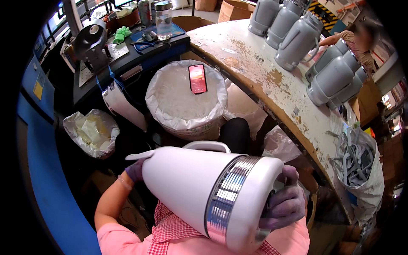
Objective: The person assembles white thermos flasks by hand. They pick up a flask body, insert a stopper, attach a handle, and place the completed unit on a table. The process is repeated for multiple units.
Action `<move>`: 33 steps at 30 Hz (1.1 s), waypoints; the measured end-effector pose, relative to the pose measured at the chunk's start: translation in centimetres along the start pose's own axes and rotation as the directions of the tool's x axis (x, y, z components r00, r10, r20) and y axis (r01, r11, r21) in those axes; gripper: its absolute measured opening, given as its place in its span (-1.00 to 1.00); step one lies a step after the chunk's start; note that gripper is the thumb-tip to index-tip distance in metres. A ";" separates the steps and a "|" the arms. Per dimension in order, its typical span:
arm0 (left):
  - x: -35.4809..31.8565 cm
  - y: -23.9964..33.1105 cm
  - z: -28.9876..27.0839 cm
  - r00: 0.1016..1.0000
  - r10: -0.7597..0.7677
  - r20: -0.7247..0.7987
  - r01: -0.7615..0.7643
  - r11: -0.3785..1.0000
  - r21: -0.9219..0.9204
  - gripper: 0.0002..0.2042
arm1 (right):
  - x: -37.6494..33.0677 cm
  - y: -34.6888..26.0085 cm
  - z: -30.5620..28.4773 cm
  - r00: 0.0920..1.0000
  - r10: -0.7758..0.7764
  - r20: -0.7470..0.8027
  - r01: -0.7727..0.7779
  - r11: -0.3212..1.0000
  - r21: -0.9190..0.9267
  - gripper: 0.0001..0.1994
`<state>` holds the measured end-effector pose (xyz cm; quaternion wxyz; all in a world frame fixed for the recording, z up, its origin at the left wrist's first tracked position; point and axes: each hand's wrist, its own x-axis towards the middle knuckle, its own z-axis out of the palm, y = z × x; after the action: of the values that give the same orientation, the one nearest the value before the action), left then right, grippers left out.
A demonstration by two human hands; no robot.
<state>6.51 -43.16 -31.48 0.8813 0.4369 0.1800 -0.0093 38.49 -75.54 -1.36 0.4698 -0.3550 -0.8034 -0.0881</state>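
Observation:
A white vacuum jug (187, 176) with a ribbed silver band near its base lies on its side across my lap, its handle turned away from me. My left hand (135, 171), in a purple glove, holds the spout end at the left; most of its fingers are hidden behind the jug. At the base end, my right hand (285, 202), in a dusty purple glove, is curled over the rim. Its fingertips reach into the recess of the base, where I cannot see what they touch.
Ahead stands a bag-lined bin (187, 123) with a phone (197, 79) on top. A smaller lined bin (94, 131) is at left. Several grey jugs (299, 40) stand on the worn table (242, 53). A sack of grey handles (359, 163) is at right; another person (357, 44) is beyond.

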 end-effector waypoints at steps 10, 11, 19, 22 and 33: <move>-0.7 6.7 1.2 0.753 0.629 -0.193 -0.586 0.775 0.237 -0.52 | 1.5 4.7 -1.9 0.991 0.091 -0.098 -0.088 0.996 0.033 -0.32; -1.7 8.2 3.7 0.516 0.829 -0.215 -0.610 0.532 0.588 -0.50 | 0.8 5.7 -2.6 0.970 0.235 -0.059 -0.232 0.971 0.063 -0.17; -2.4 12.5 10.5 0.118 0.959 -0.258 -0.457 0.283 0.844 -0.64 | -2.3 5.9 2.3 0.443 0.869 -0.221 -0.734 0.493 0.467 -0.11; -3.5 11.0 7.4 0.228 0.967 -0.114 -0.406 0.201 0.891 -0.49 | -1.1 4.3 2.3 0.703 0.680 -0.211 -0.585 0.720 0.373 -0.31; 1.7 6.7 3.1 0.473 0.874 0.112 -0.158 -0.041 0.987 -0.48 | 1.7 3.0 -1.1 0.982 0.189 0.008 -0.188 0.980 -0.063 -0.67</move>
<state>10.20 -41.20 -25.15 0.2398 0.8700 0.1926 0.3854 40.69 -73.00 0.04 0.4590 -0.4445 -0.7664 -0.0657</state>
